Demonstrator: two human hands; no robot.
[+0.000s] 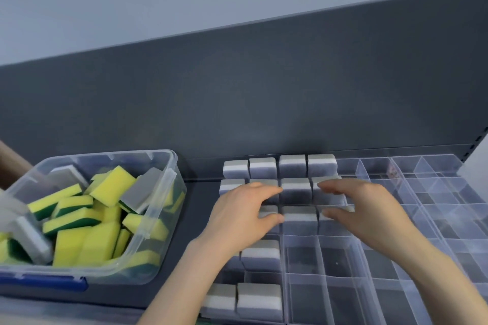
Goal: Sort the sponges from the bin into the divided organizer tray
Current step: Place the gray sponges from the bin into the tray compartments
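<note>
Scene: a person's two hands work over a clear divided organizer tray [340, 295] on a dark table [196, 219], with a clear plastic bin [173, 166] just to its left.
Done: grey-and-white sponges [293, 166] stand one to a compartment across the tray's far-left rows, and a few more fill compartments nearer the camera on that same side.
Left: the tray's middle and right compartments show bare plastic. The bin holds a heap of yellow-and-green sponges [111, 185] with several grey sponges [142, 187] mixed among them.
Left hand: the left hand [243, 208] hovers over the third row, fingers [274, 190] half open with the tips at a sponge; blur hides whether it grips or only presses.
Right hand: the right hand [361, 206] mirrors it, fingers [326, 187] loosely spread above the neighbouring compartments; any hold cannot be told.
Between them: one grey-and-white sponge [299, 215] sits seated in its cell.
Progress: by the look of it, under halfway, with only the grey kind placed and no yellow one in the tray.
</note>
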